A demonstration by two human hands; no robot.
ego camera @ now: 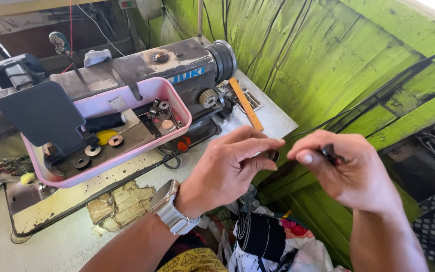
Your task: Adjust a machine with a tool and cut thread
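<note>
My left hand [227, 163] pinches a small metal bobbin [274, 155] at its fingertips; my right hand [346, 168] grips a small dark part [330, 152]. Both are held above the worktop [273, 118] edge, right of the sewing machine [177, 68].

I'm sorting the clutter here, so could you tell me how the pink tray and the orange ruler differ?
The pink tray is a broad, walled box leaning against the sewing machine and holding bobbins; the orange ruler is a thin flat strip holding nothing. The tray sits left of the machine's handwheel, the ruler right of it on the table. Both lie beyond the left hand and right hand.
</note>
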